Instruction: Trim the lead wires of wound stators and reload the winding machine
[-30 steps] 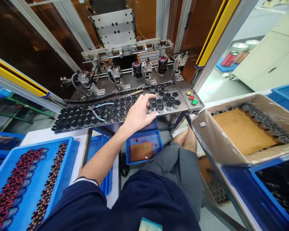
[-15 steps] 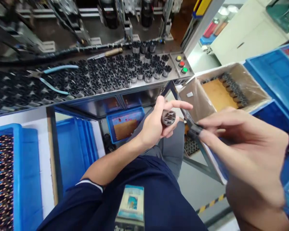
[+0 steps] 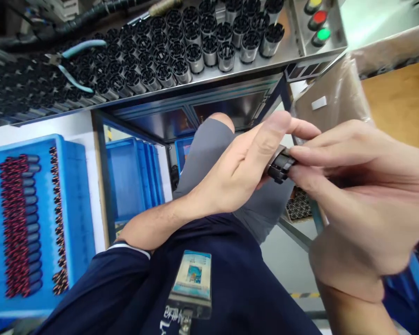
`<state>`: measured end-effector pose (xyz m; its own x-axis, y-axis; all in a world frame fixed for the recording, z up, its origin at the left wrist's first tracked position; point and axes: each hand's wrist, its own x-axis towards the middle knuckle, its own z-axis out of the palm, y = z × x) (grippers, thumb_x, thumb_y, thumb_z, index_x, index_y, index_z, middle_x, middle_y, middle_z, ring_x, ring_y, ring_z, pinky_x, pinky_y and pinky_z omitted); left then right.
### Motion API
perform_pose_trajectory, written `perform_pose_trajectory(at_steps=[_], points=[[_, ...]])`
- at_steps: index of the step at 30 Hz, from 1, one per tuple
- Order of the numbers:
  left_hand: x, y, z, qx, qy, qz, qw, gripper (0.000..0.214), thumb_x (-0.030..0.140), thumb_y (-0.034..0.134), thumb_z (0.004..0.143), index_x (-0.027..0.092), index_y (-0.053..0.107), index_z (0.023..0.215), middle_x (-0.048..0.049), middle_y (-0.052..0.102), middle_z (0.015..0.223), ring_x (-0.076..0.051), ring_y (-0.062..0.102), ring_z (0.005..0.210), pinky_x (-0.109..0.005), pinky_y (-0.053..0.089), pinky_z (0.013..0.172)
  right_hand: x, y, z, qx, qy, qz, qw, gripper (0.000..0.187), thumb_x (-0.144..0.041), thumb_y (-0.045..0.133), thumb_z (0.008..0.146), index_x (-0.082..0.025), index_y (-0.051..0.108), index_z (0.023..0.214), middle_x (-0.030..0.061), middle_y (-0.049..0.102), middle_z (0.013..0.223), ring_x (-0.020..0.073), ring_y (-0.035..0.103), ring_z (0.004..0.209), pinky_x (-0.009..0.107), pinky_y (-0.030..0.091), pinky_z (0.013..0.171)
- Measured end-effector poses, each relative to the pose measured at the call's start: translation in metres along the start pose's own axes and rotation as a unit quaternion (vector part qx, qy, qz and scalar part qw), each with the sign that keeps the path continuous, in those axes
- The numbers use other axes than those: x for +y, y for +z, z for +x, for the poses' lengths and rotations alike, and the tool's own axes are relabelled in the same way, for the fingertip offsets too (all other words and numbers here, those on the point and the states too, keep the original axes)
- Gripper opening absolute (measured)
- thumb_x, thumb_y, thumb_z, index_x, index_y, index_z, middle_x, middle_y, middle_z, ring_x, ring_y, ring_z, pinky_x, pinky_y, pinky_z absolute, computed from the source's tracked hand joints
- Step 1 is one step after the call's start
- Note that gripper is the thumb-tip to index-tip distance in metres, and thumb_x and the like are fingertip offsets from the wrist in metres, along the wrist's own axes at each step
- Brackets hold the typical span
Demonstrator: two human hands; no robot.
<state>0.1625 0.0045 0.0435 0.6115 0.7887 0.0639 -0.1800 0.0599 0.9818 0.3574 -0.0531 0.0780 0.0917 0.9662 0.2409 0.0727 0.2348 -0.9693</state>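
My left hand (image 3: pixel 240 170) and my right hand (image 3: pixel 356 195) meet over my lap, both pinching a small dark cylindrical slotted part (image 3: pixel 280 165). The left fingers wrap it from the left, while the right thumb and fingertips press on its right end. Most of the part is hidden between the fingers. Above, a steel shelf (image 3: pixel 230 77) carries several rows of similar slotted cylinders (image 3: pixel 195 51).
Blue-handled pliers (image 3: pixel 73 65) lie on the parts at the shelf's left. Yellow, red and green buttons (image 3: pixel 319 18) sit at its right end. A blue tray (image 3: pixel 73 209) with red-wound coils (image 3: pixel 16 223) stands left; a lined cardboard box (image 3: pixel 335 100) is at right. A badge (image 3: pixel 193 277) hangs below.
My left hand left the shelf carrying a cylinder and came down to my lap. My right hand moved in with a second piece, and now both hands press together on the part.
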Motion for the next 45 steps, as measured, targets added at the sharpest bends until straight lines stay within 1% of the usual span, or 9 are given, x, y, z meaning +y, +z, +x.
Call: perform_pose_trajectory(at_steps=[3,9,12,14,18,21,26,34,45], points=[[0.000,0.011,-0.002,-0.005,-0.029,0.015,0.999,0.065,0.071,0.039,0.138,0.028,0.081,0.163,0.0056,0.056,0.069,-0.007,0.043,0.049,-0.018,0.035,0.050,0.013,-0.012,-0.006,-0.007,-0.059,-0.038,0.998,0.028,-0.018,0.103,0.102,-0.041,0.104,0.118,-0.0012,0.081,0.095,0.0222,0.081,0.103,0.052,0.078,0.125],[-0.003,0.017,-0.017,-0.094,-0.175,-0.119,0.973,0.064,0.074,0.059,0.131,0.027,0.074,0.170,-0.0028,0.085,0.105,-0.012,0.074,0.066,-0.021,0.059,0.061,0.054,-0.032,-0.020,0.029,0.083,0.164,0.983,0.029,-0.013,0.117,0.079,-0.030,0.101,0.097,0.0027,0.077,0.111,0.0084,0.069,0.071,0.019,0.061,0.049],[-0.022,0.006,-0.032,0.009,-0.156,-0.141,0.978,0.062,0.078,0.087,0.115,0.016,0.086,0.115,-0.0129,0.095,0.123,-0.009,0.077,0.066,-0.018,0.060,0.062,0.094,-0.033,-0.026,0.128,0.214,0.328,0.911,0.034,-0.038,0.117,0.080,-0.023,0.087,0.086,-0.0009,0.067,0.092,0.0037,0.055,0.064,0.006,0.041,0.041],[-0.034,-0.006,-0.047,0.106,-0.136,-0.138,0.975,0.078,0.091,0.091,0.104,0.017,0.073,0.090,-0.0163,0.096,0.119,-0.010,0.075,0.061,-0.019,0.059,0.057,0.121,-0.023,-0.035,0.136,0.268,0.358,0.884,0.037,-0.047,0.106,0.091,-0.023,0.078,0.090,-0.0013,0.064,0.090,0.0052,0.058,0.070,0.004,0.050,0.051],[-0.040,-0.038,-0.081,0.171,-0.079,-0.130,0.974,0.090,0.109,0.076,0.101,0.020,0.070,0.087,-0.0014,0.073,0.063,-0.007,0.043,0.034,-0.022,0.055,0.048,0.142,0.031,-0.069,0.050,0.377,0.355,0.854,0.026,-0.027,0.094,0.092,-0.024,0.069,0.098,-0.0044,0.057,0.084,0.0069,0.044,0.064,0.006,0.041,0.046],[-0.031,-0.069,-0.106,0.209,-0.020,-0.161,0.964,0.082,0.100,0.087,0.101,0.021,0.067,0.088,0.0102,0.052,0.057,-0.003,0.030,0.037,-0.020,0.058,0.052,0.122,0.080,-0.089,0.003,0.385,0.320,0.866,0.024,-0.034,0.088,0.088,-0.024,0.071,0.103,-0.0049,0.057,0.080,0.0085,0.035,0.059,0.014,0.038,0.044],[-0.005,-0.121,-0.139,0.189,-0.020,-0.304,0.934,0.070,0.079,0.100,0.101,0.024,0.079,0.139,0.0020,0.074,0.097,-0.011,0.062,0.062,-0.021,0.060,0.054,0.056,0.151,-0.076,-0.009,0.290,0.200,0.936,0.014,-0.025,0.085,0.094,-0.025,0.073,0.102,-0.0009,0.076,0.098,0.0072,0.047,0.059,0.023,0.057,0.059],[0.036,-0.175,-0.160,0.150,0.094,-0.356,0.918,0.053,0.074,0.071,0.125,0.023,0.073,0.109,0.0041,0.056,0.082,-0.010,0.053,0.060,-0.021,0.056,0.058,-0.033,0.254,-0.010,-0.078,0.040,-0.013,0.996,0.027,-0.022,0.105,0.101,-0.033,0.090,0.121,0.0031,0.091,0.124,0.0185,0.088,0.096,0.026,0.073,0.070],[0.043,-0.215,-0.176,0.236,0.117,-0.266,0.927,0.040,0.064,0.064,0.131,0.031,0.083,0.143,-0.0022,0.075,0.098,-0.016,0.066,0.078,-0.031,0.060,0.073,-0.023,0.313,0.059,-0.171,-0.001,-0.054,0.984,0.026,-0.025,0.107,0.100,-0.038,0.102,0.121,0.0019,0.087,0.100,0.0197,0.076,0.081,0.033,0.067,0.060]])
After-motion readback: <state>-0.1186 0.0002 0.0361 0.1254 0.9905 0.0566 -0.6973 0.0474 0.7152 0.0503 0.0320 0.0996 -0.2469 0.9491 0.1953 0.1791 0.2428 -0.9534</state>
